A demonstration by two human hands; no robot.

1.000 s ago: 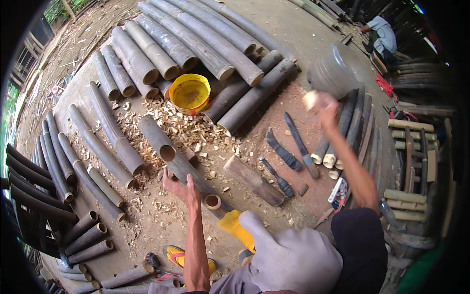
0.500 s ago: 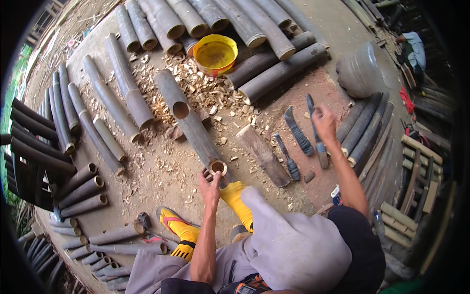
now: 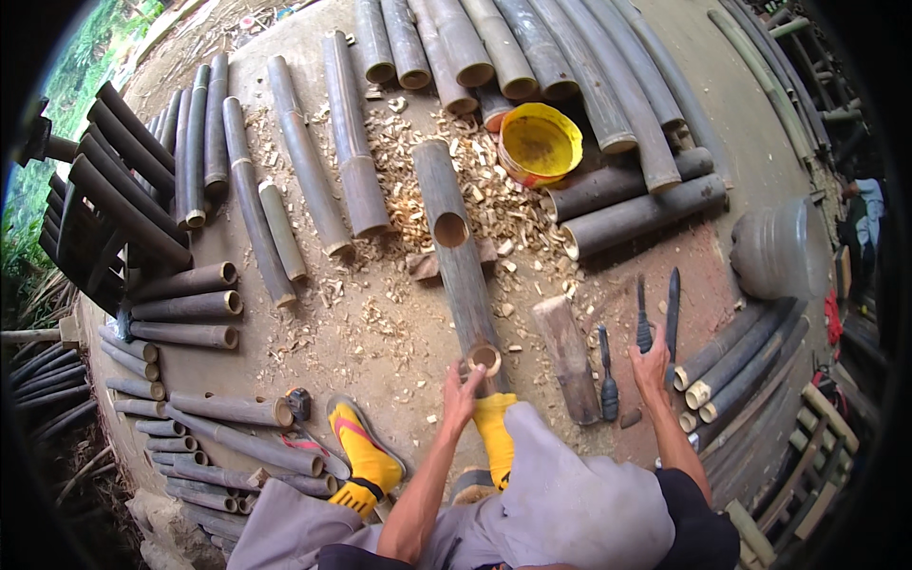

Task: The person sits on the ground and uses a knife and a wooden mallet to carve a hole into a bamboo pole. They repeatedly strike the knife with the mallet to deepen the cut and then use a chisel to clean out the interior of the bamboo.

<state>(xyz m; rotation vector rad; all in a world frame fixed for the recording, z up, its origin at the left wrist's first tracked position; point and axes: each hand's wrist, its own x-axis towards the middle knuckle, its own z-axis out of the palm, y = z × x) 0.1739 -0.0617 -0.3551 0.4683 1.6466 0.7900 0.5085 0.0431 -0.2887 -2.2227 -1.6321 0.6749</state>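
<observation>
My left hand (image 3: 464, 391) is closed on the near end of a dark bamboo tube (image 3: 463, 290), its fingers beside a round hole with a pale rim. A second cut hole shows farther up the tube. Its near end meets a foot in a yellow sock (image 3: 495, 427). My right hand (image 3: 651, 367) is closed around the wrapped black handle of a curved-blade knife (image 3: 642, 313), blade pointing away from me. Just right of it lies a long dark knife (image 3: 674, 309). To its left are a chisel (image 3: 607, 375) with a wrapped handle and a split wood block (image 3: 567, 359).
Wood chips (image 3: 418, 204) cover the ground around the tube's far end. A yellow bucket (image 3: 540, 144) stands beyond, near a row of bamboo tubes (image 3: 532, 43). More bamboo (image 3: 185, 306) lies at left. A large cloudy plastic container (image 3: 781, 252) sits at right.
My right hand has come down from above the blades and taken hold of the curved-blade knife's handle. My left hand stays at the tube's near hole. The whole view has shifted and turned.
</observation>
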